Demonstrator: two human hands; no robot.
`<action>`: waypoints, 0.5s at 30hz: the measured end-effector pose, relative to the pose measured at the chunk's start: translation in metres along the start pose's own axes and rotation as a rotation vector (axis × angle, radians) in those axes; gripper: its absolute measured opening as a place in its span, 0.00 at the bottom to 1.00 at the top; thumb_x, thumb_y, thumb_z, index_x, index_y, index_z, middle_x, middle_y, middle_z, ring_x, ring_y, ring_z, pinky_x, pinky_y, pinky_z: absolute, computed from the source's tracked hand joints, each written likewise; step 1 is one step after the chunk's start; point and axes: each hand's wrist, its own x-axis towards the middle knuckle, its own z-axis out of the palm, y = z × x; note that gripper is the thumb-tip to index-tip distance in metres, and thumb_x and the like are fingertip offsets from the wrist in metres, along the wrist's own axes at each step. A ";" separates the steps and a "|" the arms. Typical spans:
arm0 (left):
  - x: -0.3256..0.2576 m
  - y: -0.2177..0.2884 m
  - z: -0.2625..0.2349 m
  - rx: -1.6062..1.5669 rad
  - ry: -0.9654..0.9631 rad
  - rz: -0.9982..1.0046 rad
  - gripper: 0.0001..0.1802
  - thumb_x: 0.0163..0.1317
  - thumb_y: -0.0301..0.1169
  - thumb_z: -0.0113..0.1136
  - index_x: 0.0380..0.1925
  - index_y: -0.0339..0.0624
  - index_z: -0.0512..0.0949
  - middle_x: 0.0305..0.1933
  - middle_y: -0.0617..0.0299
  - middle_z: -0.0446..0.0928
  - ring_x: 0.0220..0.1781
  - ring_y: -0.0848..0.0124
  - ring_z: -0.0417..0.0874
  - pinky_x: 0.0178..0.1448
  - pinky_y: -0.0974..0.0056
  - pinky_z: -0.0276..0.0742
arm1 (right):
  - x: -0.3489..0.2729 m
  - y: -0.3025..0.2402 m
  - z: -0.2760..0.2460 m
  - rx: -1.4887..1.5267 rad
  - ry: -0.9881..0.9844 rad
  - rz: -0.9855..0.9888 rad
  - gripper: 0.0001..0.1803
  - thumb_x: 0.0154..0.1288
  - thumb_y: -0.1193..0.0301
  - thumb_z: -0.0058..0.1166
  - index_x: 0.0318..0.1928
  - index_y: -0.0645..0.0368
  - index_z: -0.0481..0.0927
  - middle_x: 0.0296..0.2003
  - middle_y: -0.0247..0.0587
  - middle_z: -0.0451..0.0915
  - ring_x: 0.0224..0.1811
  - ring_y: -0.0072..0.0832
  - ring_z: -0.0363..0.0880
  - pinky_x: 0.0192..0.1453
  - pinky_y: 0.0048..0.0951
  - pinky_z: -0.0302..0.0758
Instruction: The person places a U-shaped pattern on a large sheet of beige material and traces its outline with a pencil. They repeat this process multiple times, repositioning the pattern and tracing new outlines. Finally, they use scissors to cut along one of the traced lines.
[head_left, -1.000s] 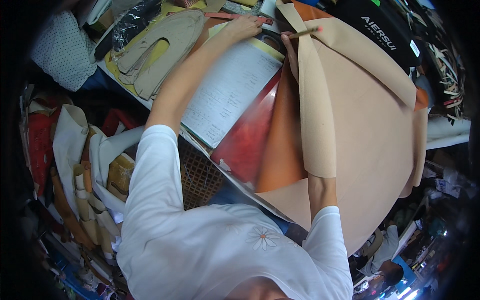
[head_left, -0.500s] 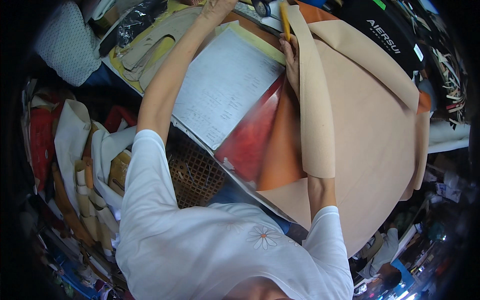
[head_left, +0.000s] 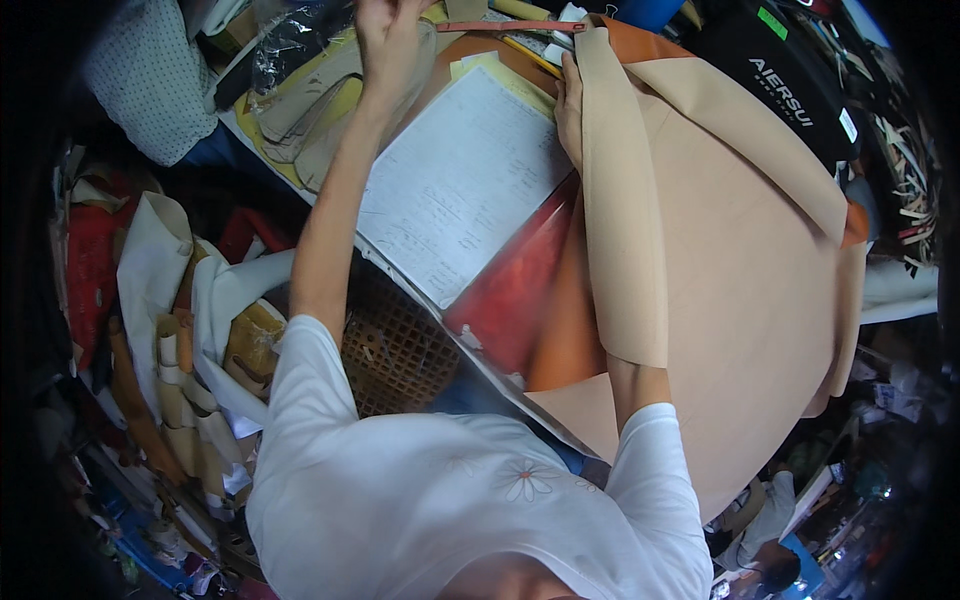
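Note:
My left hand (head_left: 388,45) is raised at the top edge of the view, its fingers bent together and partly cut off. What they hold, if anything, I cannot make out. Beside it a narrow reddish strip (head_left: 505,26) runs across to the top of a curled beige leather sheet (head_left: 740,260). My right hand (head_left: 569,112) lies under the rolled edge of that leather, fingers stretched out along it; the roll covers part of the hand and forearm. A yellow pencil (head_left: 532,57) lies near its fingertips. Left of the hand is a handwritten white paper (head_left: 465,180).
Orange leather (head_left: 565,340) and a red glossy sheet (head_left: 515,265) lie beneath the beige one. Pale cut pieces (head_left: 290,110) sit at the far left of the table. A black case (head_left: 775,75) stands at the far right. Rolled material (head_left: 155,260) crowds the left side.
The yellow pencil, upright at my right hand before, now lies on the table. My left hand has shifted left, and the reddish strip now shows across the top.

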 end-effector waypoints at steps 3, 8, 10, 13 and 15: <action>-0.049 0.034 -0.007 0.054 0.043 0.027 0.19 0.72 0.26 0.48 0.60 0.37 0.63 0.57 0.52 0.72 0.57 0.64 0.77 0.60 0.57 0.78 | 0.010 0.003 -0.005 -0.015 -0.017 -0.037 0.23 0.70 0.67 0.47 0.64 0.58 0.68 0.52 0.56 0.75 0.52 0.50 0.75 0.58 0.43 0.71; -0.146 0.084 -0.001 0.233 0.075 -0.110 0.21 0.74 0.28 0.44 0.63 0.34 0.58 0.56 0.47 0.71 0.56 0.60 0.77 0.61 0.54 0.77 | -0.028 -0.003 -0.007 -0.166 -0.062 -0.021 0.28 0.71 0.64 0.45 0.68 0.57 0.61 0.59 0.58 0.70 0.58 0.54 0.71 0.64 0.47 0.66; -0.174 0.100 0.007 0.131 0.207 -0.176 0.18 0.74 0.30 0.44 0.60 0.34 0.63 0.54 0.52 0.71 0.55 0.64 0.76 0.59 0.59 0.76 | -0.059 -0.023 -0.004 -0.271 -0.043 0.011 0.27 0.72 0.64 0.43 0.68 0.58 0.61 0.62 0.57 0.66 0.60 0.54 0.68 0.66 0.47 0.64; -0.202 0.129 0.016 0.054 0.291 -0.271 0.17 0.76 0.36 0.41 0.54 0.35 0.67 0.47 0.58 0.71 0.43 0.72 0.75 0.46 0.65 0.74 | -0.117 -0.071 -0.015 0.320 0.054 0.215 0.24 0.71 0.60 0.46 0.62 0.58 0.71 0.58 0.60 0.72 0.59 0.52 0.71 0.65 0.51 0.65; -0.209 0.154 0.015 0.057 0.234 -0.336 0.15 0.75 0.36 0.41 0.51 0.35 0.68 0.44 0.60 0.71 0.38 0.75 0.73 0.41 0.68 0.72 | -0.166 -0.100 -0.051 -0.159 -0.147 -0.062 0.21 0.69 0.62 0.50 0.58 0.58 0.75 0.56 0.61 0.73 0.59 0.51 0.71 0.64 0.50 0.66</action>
